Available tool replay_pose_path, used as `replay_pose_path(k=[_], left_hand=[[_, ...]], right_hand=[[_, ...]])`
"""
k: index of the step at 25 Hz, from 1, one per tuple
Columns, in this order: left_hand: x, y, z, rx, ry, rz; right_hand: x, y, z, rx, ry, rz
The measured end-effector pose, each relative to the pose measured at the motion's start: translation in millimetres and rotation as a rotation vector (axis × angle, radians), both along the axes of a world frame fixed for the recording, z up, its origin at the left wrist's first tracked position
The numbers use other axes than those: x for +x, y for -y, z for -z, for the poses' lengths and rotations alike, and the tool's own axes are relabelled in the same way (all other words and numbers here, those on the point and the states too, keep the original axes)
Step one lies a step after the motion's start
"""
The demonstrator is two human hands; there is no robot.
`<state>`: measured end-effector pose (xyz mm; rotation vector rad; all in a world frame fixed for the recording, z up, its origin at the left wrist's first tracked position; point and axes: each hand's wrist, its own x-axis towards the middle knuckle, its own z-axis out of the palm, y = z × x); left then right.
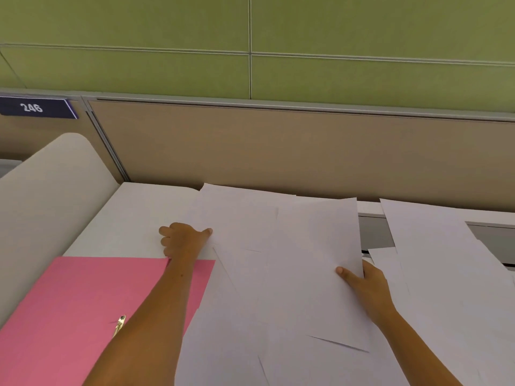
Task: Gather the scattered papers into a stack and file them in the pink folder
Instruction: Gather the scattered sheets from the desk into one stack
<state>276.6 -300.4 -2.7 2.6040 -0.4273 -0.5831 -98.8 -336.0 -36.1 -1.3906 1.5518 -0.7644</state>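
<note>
The pink folder (83,307) lies open on the table (133,213) under my left forearm, beside the overlapping papers (278,274). My left hand (182,240) pinches their left edge, fingers curled; my right hand's (367,285) grip holds the top sheet's right edge, thumb on top.

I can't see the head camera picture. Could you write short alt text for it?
Two bare hands gather loose white papers on a desk: the left hand pinches the pile's left edge, the right hand grips its right edge. An open pink folder with a metal fastener lies at left; more sheets lie at right.
</note>
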Motion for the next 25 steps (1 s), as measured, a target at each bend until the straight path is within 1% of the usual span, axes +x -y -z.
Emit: replay_pose_path(k=[4, 6, 8, 9, 11, 12, 13, 15, 17, 19, 21, 22, 23, 25], left_hand=[[3, 3, 3, -0.032, 0.015, -0.059], [0, 6, 3, -0.123, 0.015, -0.067], [-8, 7, 0, -0.316, -0.024, -0.108], [-13, 9, -2, -0.440, -0.083, -0.178], [-17, 10, -8, -0.691, -0.286, -0.404], [-18, 11, -11, -0.774, -0.349, -0.473], [-19, 13, -15, -0.820, -0.340, -0.473], [-26, 12, -35, -0.892, -0.167, -0.301], [-35, 9, -69, -0.960, 0.005, -0.015], [-43, 1, -112, -1.029, 0.108, 0.305], [-56, -14, -161, -1.112, 0.090, 0.575], [-64, -23, -185, -1.155, 0.022, 0.666], [-71, -32, -205, -1.189, -0.077, 0.732], [-80, -42, -234, -1.195, -0.253, 0.766]], right_hand=[[0, 0, 1, -0.013, -0.027, -0.009], [0, 0, 2, -0.015, -0.041, -0.007], [1, -1, 2, -0.010, -0.044, -0.003], [1, -1, 1, -0.008, -0.040, -0.003], [1, -1, 0, -0.008, -0.031, -0.002], [1, -1, 0, -0.006, -0.027, 0.003], [2, -1, 0, -0.007, -0.024, 0.006], [2, 0, -1, -0.013, -0.019, 0.010], [1, 1, 0, -0.015, -0.012, 0.013], [2, 3, -2, -0.011, -0.006, 0.016], [3, 6, -4, 0.007, -0.016, 0.017], [3, 9, -4, 0.028, -0.017, 0.016], [3, 10, -7, 0.056, -0.013, 0.015], [2, 12, -12, 0.110, 0.016, -0.005]])
